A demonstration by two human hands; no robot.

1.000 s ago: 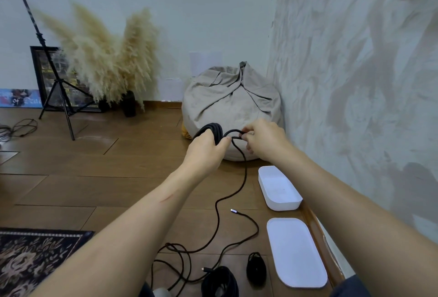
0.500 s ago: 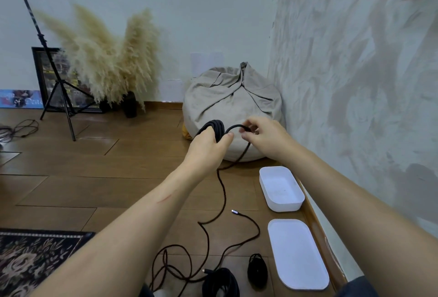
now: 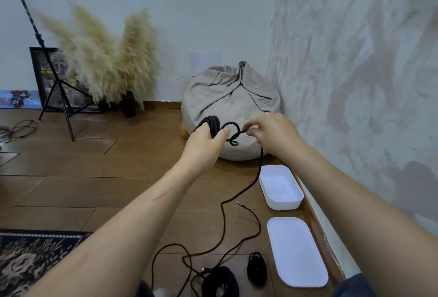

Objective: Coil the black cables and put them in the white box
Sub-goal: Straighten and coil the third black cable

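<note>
Above the brown wooden floor [image 3: 71, 178], the left hand [image 3: 203, 142] grips a coiled bundle of black braided cable [image 3: 212, 123], while the right hand [image 3: 272, 133] pinches its loose strand; the open white rectangular plastic box [image 3: 280, 187] sits below by the wall.

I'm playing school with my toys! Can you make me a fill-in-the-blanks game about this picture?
The left hand grips a cable coil, and the right hand pinches its strand; this cable is ___. The white box is ___ inside. Its lid lies flat on the ___.
Missing words: black, empty, floor.
</note>
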